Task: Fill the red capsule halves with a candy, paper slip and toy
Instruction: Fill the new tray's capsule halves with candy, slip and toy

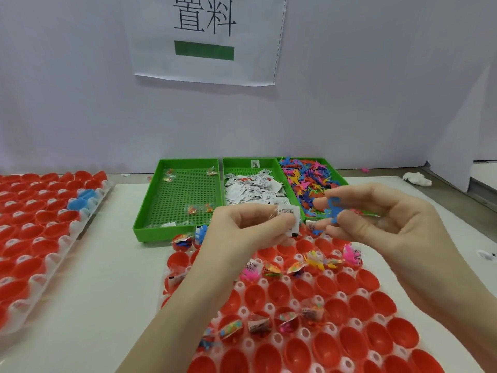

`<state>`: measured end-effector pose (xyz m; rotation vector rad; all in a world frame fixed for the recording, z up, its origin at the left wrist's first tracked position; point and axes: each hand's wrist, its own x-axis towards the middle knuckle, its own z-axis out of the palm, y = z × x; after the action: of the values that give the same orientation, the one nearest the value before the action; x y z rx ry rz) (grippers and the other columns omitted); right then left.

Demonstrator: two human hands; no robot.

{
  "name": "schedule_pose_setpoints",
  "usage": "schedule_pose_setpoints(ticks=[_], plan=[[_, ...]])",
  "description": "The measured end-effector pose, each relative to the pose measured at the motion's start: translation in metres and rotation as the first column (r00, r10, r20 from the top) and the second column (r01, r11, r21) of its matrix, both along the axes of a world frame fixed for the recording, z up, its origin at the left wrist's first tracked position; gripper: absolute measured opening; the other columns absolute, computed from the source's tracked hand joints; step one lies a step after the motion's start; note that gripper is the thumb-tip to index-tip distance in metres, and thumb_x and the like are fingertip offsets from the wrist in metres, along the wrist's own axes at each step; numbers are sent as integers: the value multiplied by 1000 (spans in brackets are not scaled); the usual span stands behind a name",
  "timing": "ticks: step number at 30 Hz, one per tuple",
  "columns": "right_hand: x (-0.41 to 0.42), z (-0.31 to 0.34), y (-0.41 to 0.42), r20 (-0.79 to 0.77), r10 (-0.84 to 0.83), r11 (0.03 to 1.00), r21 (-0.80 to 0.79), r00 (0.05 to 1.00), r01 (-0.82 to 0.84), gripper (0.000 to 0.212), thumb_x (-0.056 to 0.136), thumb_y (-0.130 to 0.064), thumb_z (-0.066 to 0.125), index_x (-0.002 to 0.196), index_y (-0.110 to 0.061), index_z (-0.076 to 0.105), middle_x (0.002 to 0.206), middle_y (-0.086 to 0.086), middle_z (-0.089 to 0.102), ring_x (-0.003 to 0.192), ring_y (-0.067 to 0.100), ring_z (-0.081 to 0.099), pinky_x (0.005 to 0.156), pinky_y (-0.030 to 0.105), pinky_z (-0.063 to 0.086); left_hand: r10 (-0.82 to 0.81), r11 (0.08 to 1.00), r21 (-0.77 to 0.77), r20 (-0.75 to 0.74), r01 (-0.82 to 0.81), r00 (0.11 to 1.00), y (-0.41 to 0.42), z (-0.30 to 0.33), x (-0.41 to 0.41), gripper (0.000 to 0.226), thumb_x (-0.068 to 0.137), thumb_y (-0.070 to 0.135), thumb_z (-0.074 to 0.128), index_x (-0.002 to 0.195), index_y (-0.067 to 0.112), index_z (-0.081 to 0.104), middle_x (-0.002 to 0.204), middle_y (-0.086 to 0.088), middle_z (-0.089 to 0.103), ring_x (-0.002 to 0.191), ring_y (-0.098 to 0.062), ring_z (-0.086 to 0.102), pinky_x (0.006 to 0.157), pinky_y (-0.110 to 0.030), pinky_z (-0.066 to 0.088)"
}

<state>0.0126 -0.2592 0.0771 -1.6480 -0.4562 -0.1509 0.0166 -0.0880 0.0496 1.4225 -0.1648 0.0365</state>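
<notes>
Above the tray of red capsule halves (349,343), at twelve o'clock, the left hand (242,227) pinches a paper slip (289,215), the right hand (376,219) a blue toy (333,208); dropping both into an unfilled half seems next.

Left hand (242,227): raised, fingers curled, pinching a paper slip (289,215) | Right hand (376,219): raised just beside it, thumb and forefinger pinching a blue toy (333,208)
</notes>
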Motion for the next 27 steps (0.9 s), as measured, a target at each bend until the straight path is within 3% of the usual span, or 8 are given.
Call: schedule_pose_setpoints(ticks=[2,9,15,18,22,27], plan=[[-2,3,-1,16,-16,999,-44,1000,17,24,63,-19,61,78,-32,75,77,-2,74,66,15,71,62,14,53,-9,1000,-8,-2,9,1000,-1,1,-2,5,73,14,72,70,13,75,63,1,68,61,-11,68,64,-16,53],[-4,6,3,7,43,989,-142,999,-41,30,52,-26,67,81,-32,73,63,1,70,46,14,62,45,16,48,-73,997,-22,-33,72,997,-3,3,-4,10,64,19,73,68,10,75,63,0,68,59,-10,65,56,-14,50],[-3,4,5,91,13,976,-217,996,7,36,47,-34,69,83,-34,70,68,-2,71,57,20,65,57,27,55,-278,958,47,-81,282,957,1,3,-4,21,66,25,69,78,9,76,68,-1,70,58,-9,65,61,-15,50],[-4,4,5,136,9,969,-248,991,25,33,48,-34,68,81,-37,70,64,-8,69,54,10,62,56,20,53,-345,938,-22,-120,345,931,3,2,-3,16,69,23,69,76,10,76,65,0,68,55,-6,62,61,-15,50],[-6,6,4,217,-12,966,-249,976,67,23,51,-31,68,74,-33,73,65,-9,69,58,10,64,60,18,53,-444,896,-98,-137,434,885,4,4,-4,12,77,18,66,70,14,76,63,1,67,55,-2,61,58,-10,48],[-8,4,1,277,4,954,-289,961,80,33,53,-26,83,80,-36,69,68,-14,68,60,7,63,61,16,51,-466,885,-78,-139,460,874,4,5,-7,7,69,18,71,70,13,76,62,-1,66,55,-5,62,58,-12,49]])
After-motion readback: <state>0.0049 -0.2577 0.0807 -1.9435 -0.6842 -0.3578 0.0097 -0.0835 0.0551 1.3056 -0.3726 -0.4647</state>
